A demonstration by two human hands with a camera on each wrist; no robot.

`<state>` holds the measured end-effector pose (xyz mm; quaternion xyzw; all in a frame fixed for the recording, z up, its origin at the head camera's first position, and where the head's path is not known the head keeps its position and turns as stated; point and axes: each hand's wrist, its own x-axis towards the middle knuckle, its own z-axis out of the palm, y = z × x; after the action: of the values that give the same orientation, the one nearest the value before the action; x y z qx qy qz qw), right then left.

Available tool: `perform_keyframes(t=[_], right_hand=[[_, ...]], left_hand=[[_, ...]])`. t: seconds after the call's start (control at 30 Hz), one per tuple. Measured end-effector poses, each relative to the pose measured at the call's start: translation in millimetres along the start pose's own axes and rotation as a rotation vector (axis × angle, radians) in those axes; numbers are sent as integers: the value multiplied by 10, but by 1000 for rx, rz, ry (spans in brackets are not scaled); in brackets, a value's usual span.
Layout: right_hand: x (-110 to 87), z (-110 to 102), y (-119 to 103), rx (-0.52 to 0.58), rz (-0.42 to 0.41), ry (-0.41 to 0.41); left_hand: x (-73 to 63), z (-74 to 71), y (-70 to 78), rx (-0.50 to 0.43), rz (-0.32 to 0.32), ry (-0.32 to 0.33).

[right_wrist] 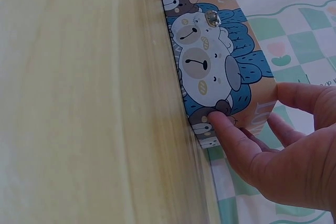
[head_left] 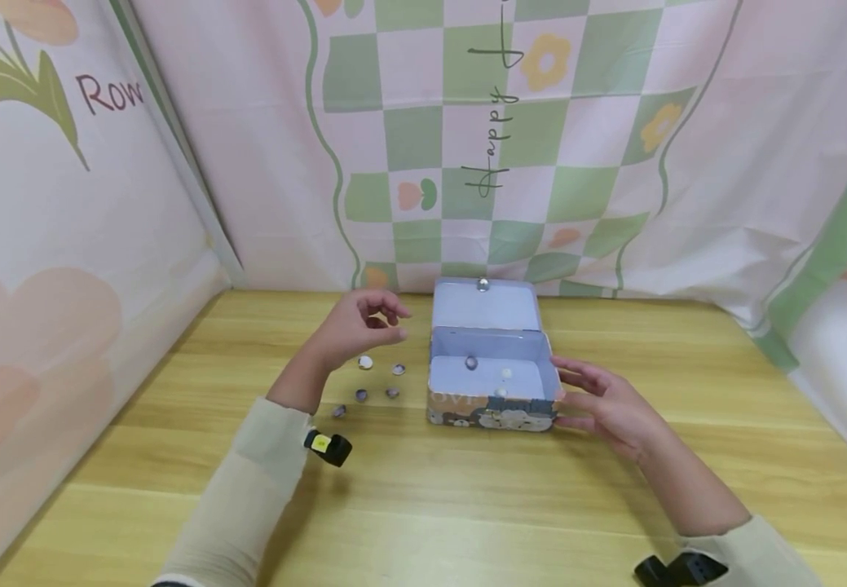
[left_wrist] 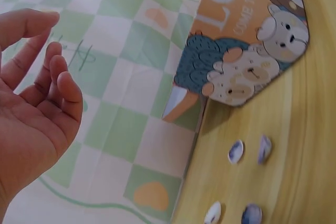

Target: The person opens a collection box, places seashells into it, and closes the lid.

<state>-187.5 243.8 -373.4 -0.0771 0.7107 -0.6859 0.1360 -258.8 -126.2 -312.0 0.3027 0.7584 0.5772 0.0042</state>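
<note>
An open tin box with printed bears stands on the table, its lid tipped back. My right hand holds the box's right end; in the right wrist view the thumb lies on the printed front near the corner and a finger touches the rim. Inside the box show a dark seashell and two pale pieces. My left hand hovers left of the box, fingers loosely bent, with nothing between thumb and fingertips. Below it several small purple-and-white seashells lie on the table, among them one pale shell.
The wooden table meets a checked fabric backdrop just behind the raised lid. A printed cloth wall runs along the left side, and more fabric hangs at the right.
</note>
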Motion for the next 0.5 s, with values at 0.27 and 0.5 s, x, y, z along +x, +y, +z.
perform_keyframes(t=[0.27,0.5], right_hand=[[5,5,-6,-3,1,-1],[4,9,-4,-5,-9,-1]], left_hand=[[-159,-136,-84,11,-9,0],[-268,-267,-152,36,-52,-1]])
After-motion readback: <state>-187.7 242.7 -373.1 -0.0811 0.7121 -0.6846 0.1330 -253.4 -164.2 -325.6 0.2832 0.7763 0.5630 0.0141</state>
